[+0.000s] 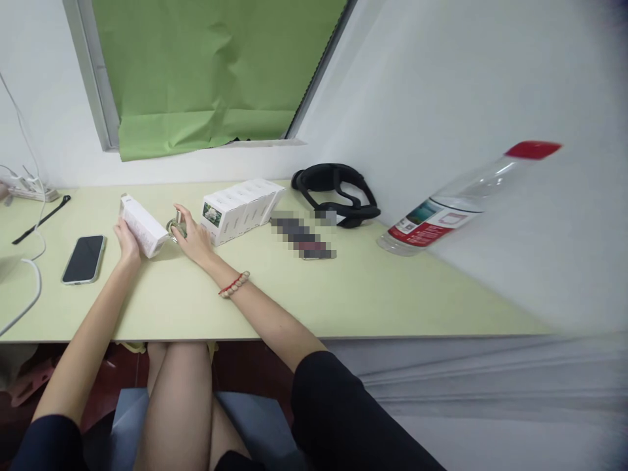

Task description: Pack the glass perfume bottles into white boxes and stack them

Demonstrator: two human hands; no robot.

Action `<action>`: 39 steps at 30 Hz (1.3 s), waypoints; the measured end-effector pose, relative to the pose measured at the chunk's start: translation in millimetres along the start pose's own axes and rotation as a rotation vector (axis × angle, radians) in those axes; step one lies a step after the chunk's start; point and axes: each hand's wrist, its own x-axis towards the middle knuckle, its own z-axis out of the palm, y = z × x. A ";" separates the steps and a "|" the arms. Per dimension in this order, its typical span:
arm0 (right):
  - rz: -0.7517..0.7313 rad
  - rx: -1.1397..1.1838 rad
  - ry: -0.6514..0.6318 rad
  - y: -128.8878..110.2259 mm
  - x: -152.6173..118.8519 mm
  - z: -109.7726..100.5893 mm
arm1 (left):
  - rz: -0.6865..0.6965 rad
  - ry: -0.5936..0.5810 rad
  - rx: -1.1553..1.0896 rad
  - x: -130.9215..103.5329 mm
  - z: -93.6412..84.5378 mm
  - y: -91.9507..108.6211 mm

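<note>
My left hand (128, 243) grips the side of a slim white cardboard box (143, 226), which is tilted, its lower end toward the right. Close to that end, my right hand (195, 241) is closed around a small shiny greenish object (175, 226), glass-like with a metallic part; its exact kind is unclear. Just beyond my right hand stands a row of several white boxes (240, 212), side by side, the nearest one bearing a flower picture. A beaded bracelet (234, 285) is on my right wrist.
A phone (84, 260) lies left of my left hand. Further left are a black strap (42, 220), white cables and a power strip (32, 190). To the right are a black headset (338, 193), a blurred-out item (304, 235) and a red-capped plastic bottle (436, 212) by the wall.
</note>
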 end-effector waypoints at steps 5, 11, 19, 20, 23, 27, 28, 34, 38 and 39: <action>0.019 -0.004 0.000 -1.8 0.7 0.3 | 0.760 0.247 0.475 7.9 -15.7 3.8; -0.102 0.029 0.202 3.8 1.9 6.3 | 1.025 0.014 0.718 14.9 -18.8 -5.4; -0.431 -0.182 0.603 -4.7 2.2 7.8 | 1.039 -0.166 0.773 28.8 -23.2 -10.6; -0.486 -0.232 0.647 -6.0 2.3 8.2 | 1.044 -0.186 0.768 28.5 -23.6 -9.8; -0.665 -0.350 0.706 -8.5 2.5 10.3 | 1.062 -0.274 0.760 21.3 -20.8 -8.3; -0.825 -0.406 0.577 -10.8 2.7 9.6 | 1.079 -0.401 0.793 4.5 -12.2 -9.5; -0.835 -0.419 0.551 -11.2 2.9 8.1 | 1.086 -0.428 0.800 1.2 -10.3 -10.2; -0.806 -0.391 0.679 -8.4 7.9 -8.1 | 1.206 -0.549 0.874 -4.9 -5.3 -13.9; -0.750 -0.257 0.601 -5.7 11.8 -18.2 | 1.223 -0.552 0.905 -4.4 -6.0 -15.9; -0.728 -0.215 0.564 -6.0 12.5 -20.0 | 1.219 -0.549 0.898 -4.1 -6.6 -16.9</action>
